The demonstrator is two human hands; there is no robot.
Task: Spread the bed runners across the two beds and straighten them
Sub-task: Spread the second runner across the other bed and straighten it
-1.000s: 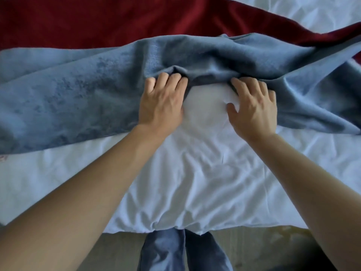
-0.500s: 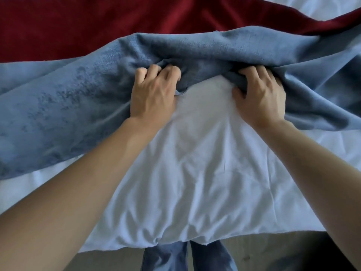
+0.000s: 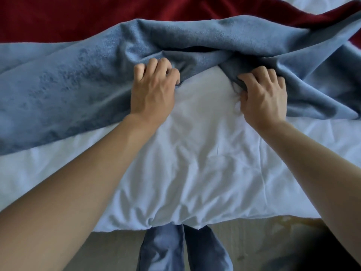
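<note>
A blue bed runner lies across the white bed sheet, bunched and humped in the middle. Beyond it a dark red bed runner stretches across the bed. My left hand grips the blue runner's near edge with curled fingers. My right hand also grips that edge, pinching a fold between thumb and fingers. The two hands are about a hand's width apart, with bare sheet between them.
The bed's near edge runs across the lower part of the view. Below it are a grey floor and my legs in blue trousers. More white bedding shows at the top right.
Both hands have closed more tightly on the blue runner's edge. The runner has bunched up into a higher hump in the middle, and a dark gap has opened under its fold.
</note>
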